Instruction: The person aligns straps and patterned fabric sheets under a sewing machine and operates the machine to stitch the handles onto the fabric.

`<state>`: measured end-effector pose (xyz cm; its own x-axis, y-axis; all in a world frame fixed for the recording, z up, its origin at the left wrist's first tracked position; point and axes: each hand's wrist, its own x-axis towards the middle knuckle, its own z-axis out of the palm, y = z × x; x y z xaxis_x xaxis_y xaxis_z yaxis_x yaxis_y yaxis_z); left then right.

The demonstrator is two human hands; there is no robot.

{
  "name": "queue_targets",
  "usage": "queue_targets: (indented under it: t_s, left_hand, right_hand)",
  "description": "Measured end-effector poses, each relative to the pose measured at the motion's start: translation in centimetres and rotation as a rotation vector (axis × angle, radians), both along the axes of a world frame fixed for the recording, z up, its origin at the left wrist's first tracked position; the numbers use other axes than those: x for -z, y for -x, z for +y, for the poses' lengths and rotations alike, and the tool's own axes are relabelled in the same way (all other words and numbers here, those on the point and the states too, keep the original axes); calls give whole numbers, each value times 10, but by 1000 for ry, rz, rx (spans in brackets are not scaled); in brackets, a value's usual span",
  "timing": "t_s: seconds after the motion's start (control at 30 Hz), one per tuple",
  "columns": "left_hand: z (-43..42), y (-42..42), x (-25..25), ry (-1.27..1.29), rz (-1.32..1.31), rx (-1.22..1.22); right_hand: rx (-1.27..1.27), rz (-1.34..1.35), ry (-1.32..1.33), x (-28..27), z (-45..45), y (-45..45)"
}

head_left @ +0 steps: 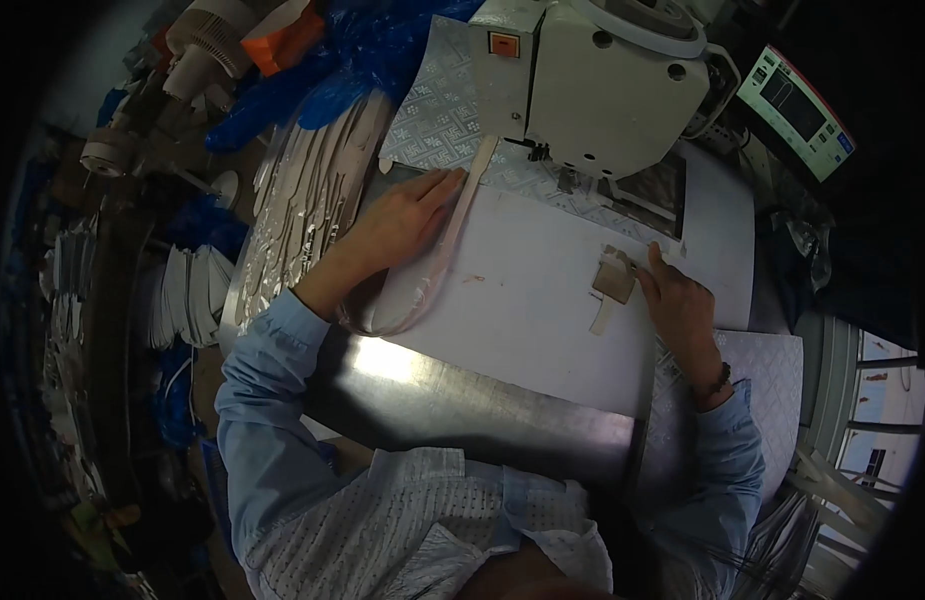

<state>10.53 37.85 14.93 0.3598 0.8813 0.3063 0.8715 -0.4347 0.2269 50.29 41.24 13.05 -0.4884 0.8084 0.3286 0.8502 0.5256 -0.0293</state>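
Note:
A long beige strap [450, 235] hangs in a curve from beneath the sewing machine head down toward the front edge of the work surface. My left hand [417, 215] lies with its fingers stretched out, the fingertips against the strap near its upper end. My right hand [679, 305] is at the right of the white sheet [522, 310], thumb and index finger a little apart. By the thumb is a small brown patch with a pale tab [613, 280]; whether they touch I cannot tell.
The sewing machine [617, 90] stands over a patterned plate [437, 120]. At left lies a pile of cut beige strips [317, 190], with blue plastic [352, 60] behind. A lit control screen [797, 110] is at upper right. A metal plate [482, 395] lies in front.

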Motion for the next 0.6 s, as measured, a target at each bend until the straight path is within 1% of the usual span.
queue_targets:
  t_s: [0.07,0.13,0.17,0.23,0.27,0.33,0.37,0.43,0.47,0.53,0.57,0.6]
  left_hand:
    - [4,1,8,17,-3,-18]
    - [1,4,13,-72,74,35]
    - [0,6,15,-77,78,30]
    - [-3,5,10,-9,48,12]
    - [-7,4,8,-16,48,12]
    - [-17,-5,-5,46,97,21]
    - [-25,-8,-14,36,99,29]
    - [-45,-18,-41,38,297,252]
    - [-52,-22,-41,35,302,255]
    - [-62,-34,-39,-2,295,466]
    - [-60,-44,-47,1,301,470]
    - [-55,-59,-60,31,196,468]
  right_hand:
    - [6,9,9,-1,0,1]
    - [40,3,76,-5,-2,4]
    - [35,7,71,-5,-1,4]
    - [37,-14,80,-4,-2,4]
    - [38,-14,73,-5,-3,4]
    - [43,-119,90,-10,-4,2]
    - [52,-117,81,-13,-7,-1]
    - [-168,82,219,-26,-12,-5]
    - [-165,87,215,-36,-17,-1]
    - [-393,192,854,-54,-37,27]
    - [-520,297,956,-48,-53,47]
    - [-649,406,1056,-43,-73,71]
